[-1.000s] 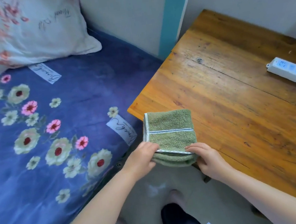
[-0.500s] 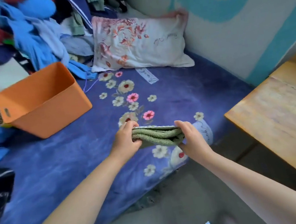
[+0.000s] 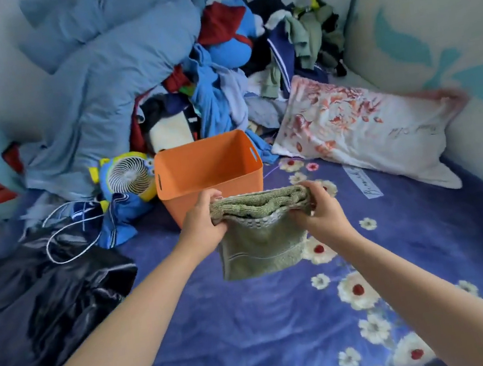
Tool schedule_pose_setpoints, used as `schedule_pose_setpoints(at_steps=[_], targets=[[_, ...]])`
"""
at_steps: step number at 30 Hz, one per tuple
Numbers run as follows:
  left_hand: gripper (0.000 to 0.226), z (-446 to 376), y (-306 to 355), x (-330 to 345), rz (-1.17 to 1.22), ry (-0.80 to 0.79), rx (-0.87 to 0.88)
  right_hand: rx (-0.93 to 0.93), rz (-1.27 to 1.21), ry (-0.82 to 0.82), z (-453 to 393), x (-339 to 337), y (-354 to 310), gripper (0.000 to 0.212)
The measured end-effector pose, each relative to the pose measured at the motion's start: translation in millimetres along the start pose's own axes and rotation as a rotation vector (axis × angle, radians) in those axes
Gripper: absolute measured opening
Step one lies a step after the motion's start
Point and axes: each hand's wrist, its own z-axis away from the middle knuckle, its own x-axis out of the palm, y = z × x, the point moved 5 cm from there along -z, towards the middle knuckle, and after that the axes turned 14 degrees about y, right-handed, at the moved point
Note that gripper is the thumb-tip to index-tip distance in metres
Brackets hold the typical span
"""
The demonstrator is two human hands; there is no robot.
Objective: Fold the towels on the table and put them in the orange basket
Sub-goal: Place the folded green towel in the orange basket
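A folded green towel hangs in the air over the bed, just in front of the orange basket. My left hand grips its left end and my right hand grips its right end. One layer of the towel droops down below my hands. The basket stands upright on the blue flowered bedsheet, and the part of its inside that shows looks empty. The table is out of view.
A heap of clothes and a blue duvet lie behind the basket. A small fan sits to its left, a black jacket lies at the left, and a flowered pillow at the right.
The view has swung left from the wooden table to the bed. Both hands have carried the towel off the table's corner toward the orange basket, and one layer now hangs loose.
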Motion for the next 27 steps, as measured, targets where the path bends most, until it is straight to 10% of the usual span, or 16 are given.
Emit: schedule_pose_setpoints(at_steps=[14,27], targets=[[0.036,-218,-83,-1,0.344,0.402,-0.491,0.163,-0.475,-0.222,-221,159,-24,0.05],[0.037,-350,-236,60,0.06,0.397,-0.489,0.13,-0.211,-0.191,-347,327,11,0.035]])
